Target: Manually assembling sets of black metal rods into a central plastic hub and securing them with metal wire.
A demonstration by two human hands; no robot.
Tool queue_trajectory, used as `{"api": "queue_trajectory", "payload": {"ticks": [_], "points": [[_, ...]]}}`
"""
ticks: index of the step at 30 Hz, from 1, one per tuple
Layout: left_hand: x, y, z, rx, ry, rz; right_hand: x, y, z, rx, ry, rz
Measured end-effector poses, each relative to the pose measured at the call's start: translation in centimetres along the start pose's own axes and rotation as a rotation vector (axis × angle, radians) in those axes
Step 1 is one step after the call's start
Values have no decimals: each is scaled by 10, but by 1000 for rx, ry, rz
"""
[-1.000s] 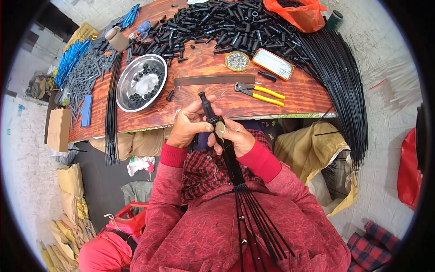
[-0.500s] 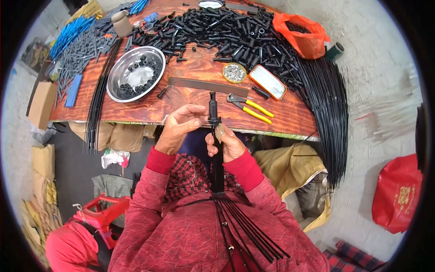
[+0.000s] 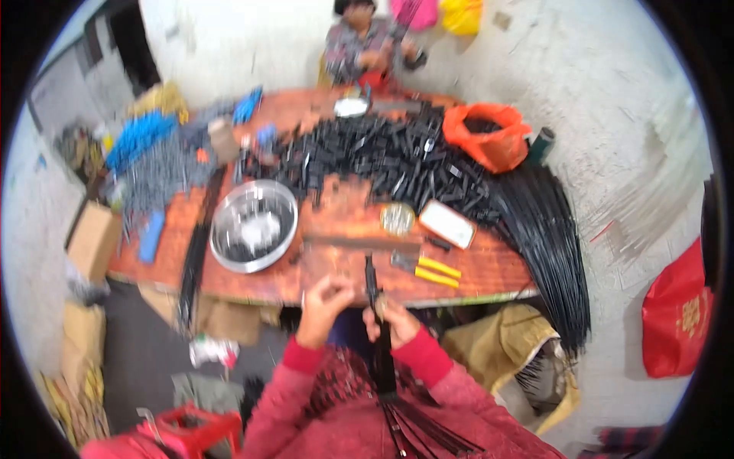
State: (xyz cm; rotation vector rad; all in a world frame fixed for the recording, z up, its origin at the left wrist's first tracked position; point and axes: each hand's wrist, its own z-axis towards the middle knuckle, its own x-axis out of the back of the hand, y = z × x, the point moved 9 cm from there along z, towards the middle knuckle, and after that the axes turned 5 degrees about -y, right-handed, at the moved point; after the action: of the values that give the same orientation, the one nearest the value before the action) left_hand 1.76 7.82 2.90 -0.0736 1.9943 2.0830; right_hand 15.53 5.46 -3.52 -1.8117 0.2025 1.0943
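Note:
Upright in front of my chest is a bundle of black umbrella ribs (image 3: 384, 363), topped by a narrow black plastic runner (image 3: 371, 274). My right hand (image 3: 399, 320) is closed around it just below the runner, with a small pale piece by the thumb. On its left, my left hand (image 3: 325, 307) is raised, thumb and fingertips pinched together and apart from the runner. Whatever is in that pinch is too fine and blurred to make out. The ribs' lower ends spread over my lap.
The wooden table (image 3: 336, 203) bears a heap of black plastic parts (image 3: 397, 149), a metal bowl (image 3: 222, 249), yellow-handled pliers (image 3: 436, 269), an orange bag (image 3: 489, 149) and long black rods (image 3: 550, 252) overhanging its right edge. Another person (image 3: 367, 50) sits across the table.
The view has tilted up, bringing the far person and wall into sight; table and hands appear lower. My left hand has drawn slightly away from the runner. My right hand keeps its hold.

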Motion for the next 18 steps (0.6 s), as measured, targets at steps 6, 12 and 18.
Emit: {"api": "queue_trajectory", "payload": {"ticks": [6,12,18], "points": [[-5,30,-60,-7,-117,-21,-7,3,-2,48,-13,123],[-115,71,-122,89,-960,-75,5,-9,-2,80,201,51],[-133,32,-144,352,-959,-276,7,-9,5,110,185,41]]}}
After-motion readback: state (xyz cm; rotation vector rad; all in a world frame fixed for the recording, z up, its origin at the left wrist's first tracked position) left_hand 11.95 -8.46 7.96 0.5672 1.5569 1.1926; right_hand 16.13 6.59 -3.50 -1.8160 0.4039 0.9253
